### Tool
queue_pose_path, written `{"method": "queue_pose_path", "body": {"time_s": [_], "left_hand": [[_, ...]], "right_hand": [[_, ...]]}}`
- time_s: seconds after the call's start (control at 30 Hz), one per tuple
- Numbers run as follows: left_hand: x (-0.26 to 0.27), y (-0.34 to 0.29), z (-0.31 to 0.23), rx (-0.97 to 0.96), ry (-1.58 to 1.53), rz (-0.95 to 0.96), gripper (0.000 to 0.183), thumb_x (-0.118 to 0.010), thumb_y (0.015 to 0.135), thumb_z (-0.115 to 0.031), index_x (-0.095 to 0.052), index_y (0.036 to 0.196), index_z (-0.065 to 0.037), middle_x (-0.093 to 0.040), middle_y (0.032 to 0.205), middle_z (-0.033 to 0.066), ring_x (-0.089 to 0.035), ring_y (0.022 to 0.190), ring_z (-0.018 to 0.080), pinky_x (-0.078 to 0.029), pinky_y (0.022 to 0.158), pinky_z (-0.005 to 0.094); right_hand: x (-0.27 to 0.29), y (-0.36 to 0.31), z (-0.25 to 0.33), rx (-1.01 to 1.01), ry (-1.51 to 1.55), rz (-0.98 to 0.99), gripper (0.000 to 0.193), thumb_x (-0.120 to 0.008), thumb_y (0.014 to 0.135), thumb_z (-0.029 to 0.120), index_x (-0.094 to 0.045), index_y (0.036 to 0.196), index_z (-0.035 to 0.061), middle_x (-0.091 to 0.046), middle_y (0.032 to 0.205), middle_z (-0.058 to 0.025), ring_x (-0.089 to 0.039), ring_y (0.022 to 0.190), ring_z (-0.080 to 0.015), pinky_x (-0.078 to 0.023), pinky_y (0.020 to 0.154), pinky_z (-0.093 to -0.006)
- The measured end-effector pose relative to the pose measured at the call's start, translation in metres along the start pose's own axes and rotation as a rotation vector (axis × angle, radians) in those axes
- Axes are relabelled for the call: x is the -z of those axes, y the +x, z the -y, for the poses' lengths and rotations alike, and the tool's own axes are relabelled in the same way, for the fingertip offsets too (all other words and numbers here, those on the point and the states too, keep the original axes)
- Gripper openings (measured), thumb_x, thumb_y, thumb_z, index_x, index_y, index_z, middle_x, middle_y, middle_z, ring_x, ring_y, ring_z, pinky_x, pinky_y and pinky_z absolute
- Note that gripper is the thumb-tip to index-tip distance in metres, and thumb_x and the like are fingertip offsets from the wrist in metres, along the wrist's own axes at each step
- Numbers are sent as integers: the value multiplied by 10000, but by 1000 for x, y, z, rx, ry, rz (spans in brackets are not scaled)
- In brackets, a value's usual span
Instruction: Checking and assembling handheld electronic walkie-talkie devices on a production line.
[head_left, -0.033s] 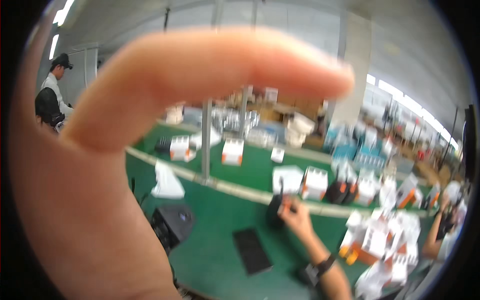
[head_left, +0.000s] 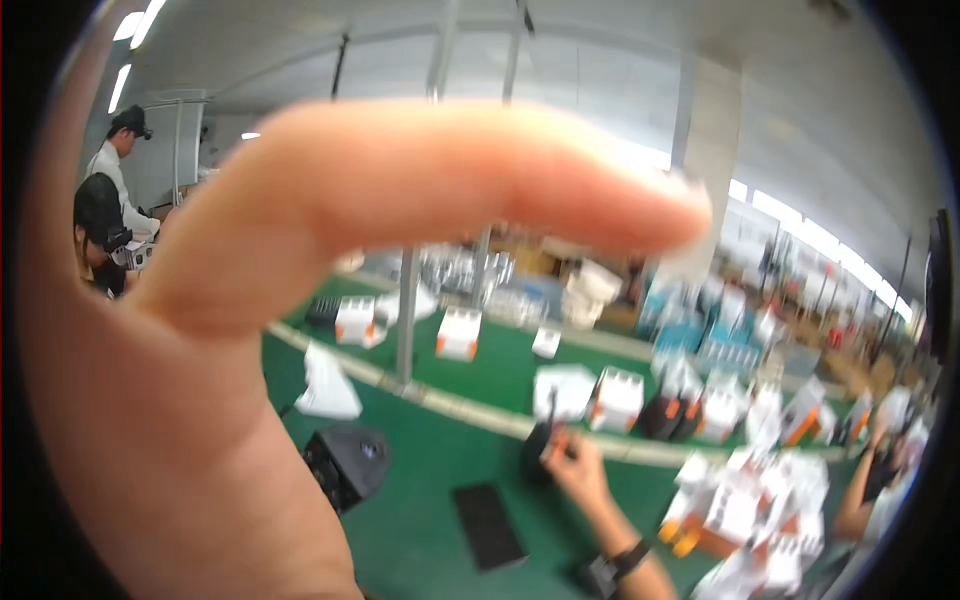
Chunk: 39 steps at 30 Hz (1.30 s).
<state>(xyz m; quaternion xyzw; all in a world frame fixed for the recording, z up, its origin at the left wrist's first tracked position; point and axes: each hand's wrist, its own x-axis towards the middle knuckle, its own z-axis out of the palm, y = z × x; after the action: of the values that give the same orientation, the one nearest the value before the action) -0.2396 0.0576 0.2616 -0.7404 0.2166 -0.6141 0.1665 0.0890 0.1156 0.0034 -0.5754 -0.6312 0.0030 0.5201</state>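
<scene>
Very close to the camera, my left hand (head_left: 180,420) fills the left side. One long bent digit arches across the upper middle, apart from the palm, with nothing seen in the gap; the other fingers are out of sight. Lower right of centre, my right hand (head_left: 578,465), with a dark band on the wrist, closes on a black device (head_left: 540,450) with a thin upright rod. Blur hides its exact kind. A flat black rectangular slab (head_left: 489,526) lies on the green table (head_left: 420,520) to the left of that hand.
A dark angular device (head_left: 350,462) and a crumpled white bag (head_left: 328,385) lie at left. White-and-orange boxes (head_left: 618,397) line the far side of a pale rail (head_left: 480,408), which carries metal posts. White packaging (head_left: 745,510) is heaped at right. Other people (head_left: 112,190) are at far left and right.
The view has tilted up slightly, so the table and boxes sit lower. The arching digit of my left hand is lower too. My right hand keeps its hold on the black device.
</scene>
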Motion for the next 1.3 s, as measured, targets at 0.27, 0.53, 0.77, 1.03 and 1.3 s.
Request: {"method": "queue_pose_path", "body": {"time_s": [0.27,0.53,0.77,1.03,1.3], "left_hand": [[-50,143,-87,-160,196,15,818,-699,811,-321,-238,1439,-71,-365,1394,240,-483,1177,380,-432,956,521],[-106,193,-123,-138,347,188,796,-687,824,-319,-243,1437,-72,-348,1404,245,-462,1201,390,-411,979,525],[-150,199,-128,-91,286,215,777,-676,834,-318,-247,1434,-74,-333,1412,250,-444,1222,398,-393,1000,529],[-156,197,-134,128,320,-101,755,-663,846,-316,-251,1431,-75,-316,1422,255,-423,1245,407,-372,1024,534],[-138,107,-11,1090,238,-768,415,-618,873,-117,-449,1252,-90,-518,1112,104,-579,977,185,-498,850,372]], "right_hand": [[115,-74,-42,-65,247,-78,319,-725,816,238,-601,1047,56,-617,819,-100,-579,780,-200,-478,721,-316],[180,-88,-32,-143,184,50,333,-727,793,192,-591,1073,74,-646,931,-143,-620,875,-240,-484,812,-356],[241,-93,-54,-71,195,96,342,-714,759,216,-639,1022,10,-661,930,-151,-633,839,-218,-491,785,-339],[276,-86,-32,-101,67,92,383,-692,789,257,-590,1096,53,-663,941,-163,-647,882,-321,-490,820,-371],[262,-109,-45,-46,40,47,624,-763,731,215,-465,1247,30,-504,1212,-203,-504,1135,-359,-398,974,-407]]}}
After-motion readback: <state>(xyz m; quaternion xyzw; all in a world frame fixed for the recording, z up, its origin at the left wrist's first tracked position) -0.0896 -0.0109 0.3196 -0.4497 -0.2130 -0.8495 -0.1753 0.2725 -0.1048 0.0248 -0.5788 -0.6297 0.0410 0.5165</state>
